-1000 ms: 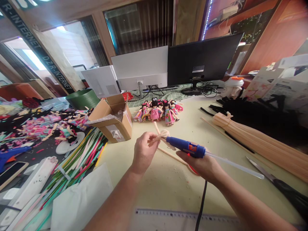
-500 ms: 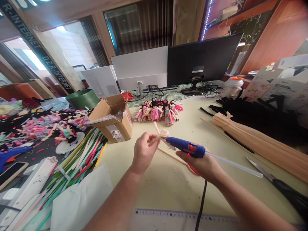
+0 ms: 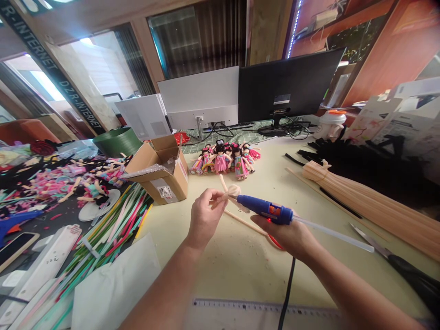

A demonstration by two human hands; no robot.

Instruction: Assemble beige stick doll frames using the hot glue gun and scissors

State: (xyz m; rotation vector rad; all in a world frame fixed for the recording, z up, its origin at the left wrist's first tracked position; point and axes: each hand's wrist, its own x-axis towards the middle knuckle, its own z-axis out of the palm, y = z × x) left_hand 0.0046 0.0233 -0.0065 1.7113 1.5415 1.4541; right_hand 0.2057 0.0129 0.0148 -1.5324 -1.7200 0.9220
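Over the middle of the table, my left hand (image 3: 208,215) pinches a beige pipe cleaner piece (image 3: 234,190), coiled into a small round with one end sticking up. My right hand (image 3: 287,233) is wrapped round a blue hot glue gun (image 3: 264,207) with an orange part and a red light. Its tip touches or nearly touches the coiled piece; I cannot tell which. A clear glue stick (image 3: 337,234) juts from the gun's back. Beneath the hands lies a loose beige pipe cleaner (image 3: 240,219). A black cord (image 3: 288,293) runs down from the gun.
Several small dolls (image 3: 222,160) stand behind the hands, beside an open cardboard box (image 3: 168,183). Colourful pipe cleaners (image 3: 110,224) lie left. On the right are a beige pipe cleaner bundle (image 3: 357,197) and scissors (image 3: 395,261). A ruler (image 3: 261,308) lies at the near edge.
Both hands hold nearly the same pose, with the glue gun's tip still at the coiled piece. The whole view has shifted only very slightly.
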